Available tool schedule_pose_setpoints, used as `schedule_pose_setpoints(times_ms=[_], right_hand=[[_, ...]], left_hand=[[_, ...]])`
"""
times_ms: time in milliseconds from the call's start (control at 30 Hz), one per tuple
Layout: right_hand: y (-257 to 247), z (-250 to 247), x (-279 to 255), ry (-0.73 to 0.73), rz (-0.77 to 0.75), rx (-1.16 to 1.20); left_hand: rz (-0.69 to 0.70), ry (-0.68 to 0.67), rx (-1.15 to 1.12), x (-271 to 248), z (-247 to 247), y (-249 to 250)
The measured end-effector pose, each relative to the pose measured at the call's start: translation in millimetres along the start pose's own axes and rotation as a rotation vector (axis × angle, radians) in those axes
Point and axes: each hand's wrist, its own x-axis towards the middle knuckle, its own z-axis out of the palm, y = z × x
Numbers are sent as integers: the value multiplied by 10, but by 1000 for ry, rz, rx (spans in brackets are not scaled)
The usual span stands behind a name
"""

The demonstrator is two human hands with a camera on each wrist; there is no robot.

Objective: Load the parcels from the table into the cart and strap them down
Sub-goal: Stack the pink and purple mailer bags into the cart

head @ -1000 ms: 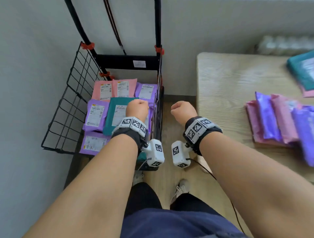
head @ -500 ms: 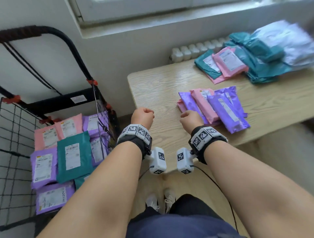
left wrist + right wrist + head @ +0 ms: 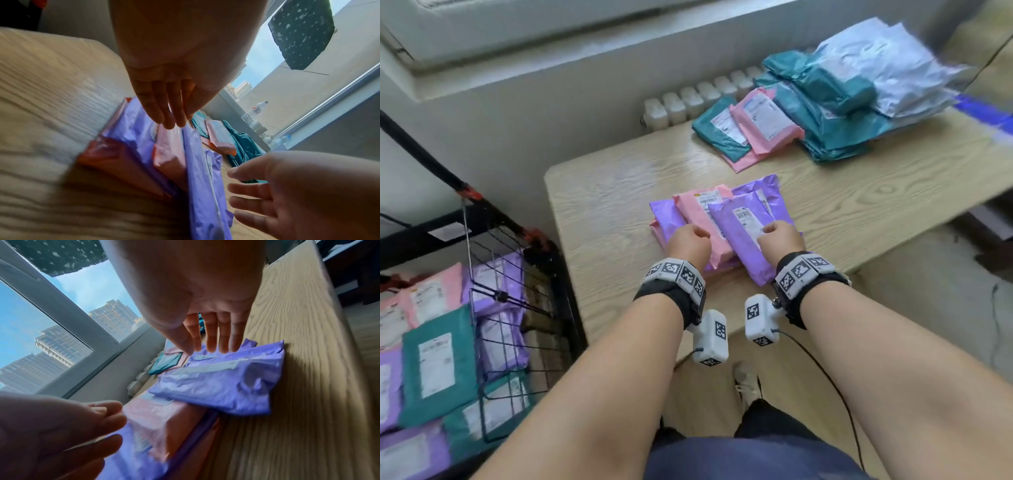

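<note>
A small stack of purple and pink parcels (image 3: 722, 219) lies near the front left of the wooden table (image 3: 602, 212). My left hand (image 3: 690, 240) hovers over its left side, fingers (image 3: 170, 120) straight and pointing down at the pink parcel (image 3: 170, 154). My right hand (image 3: 780, 236) is over the top purple parcel (image 3: 743, 233), fingers (image 3: 211, 345) straight just above its far end (image 3: 222, 386). Neither hand holds anything. The black wire cart (image 3: 482, 308) stands left of the table, holding several purple, pink and teal parcels (image 3: 438, 363).
A second pile of teal, pink and white parcels (image 3: 825, 102) sits at the table's back right. A radiator (image 3: 688, 102) and a window sill run behind the table. The cart's wire side (image 3: 517, 291) stands close to the table's left edge.
The view has swung from the cart to the table. Both hands have moved from beside the cart forward over the purple and pink stack.
</note>
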Motion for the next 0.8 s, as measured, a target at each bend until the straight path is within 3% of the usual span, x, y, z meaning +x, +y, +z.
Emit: schedule_pose_setpoints(times_ms=[200, 433, 667, 800], right_hand=[[343, -172, 577, -129, -4, -75], [481, -164, 849, -301, -52, -130], [522, -200, 938, -368, -96, -135], [557, -275, 961, -324, -79, -101]], left_hand=[[-162, 144, 38, 198, 510, 269], [-351, 170, -42, 261, 800, 413], [-401, 145, -254, 301, 955, 465], [-380, 128, -307, 287, 1027, 500]])
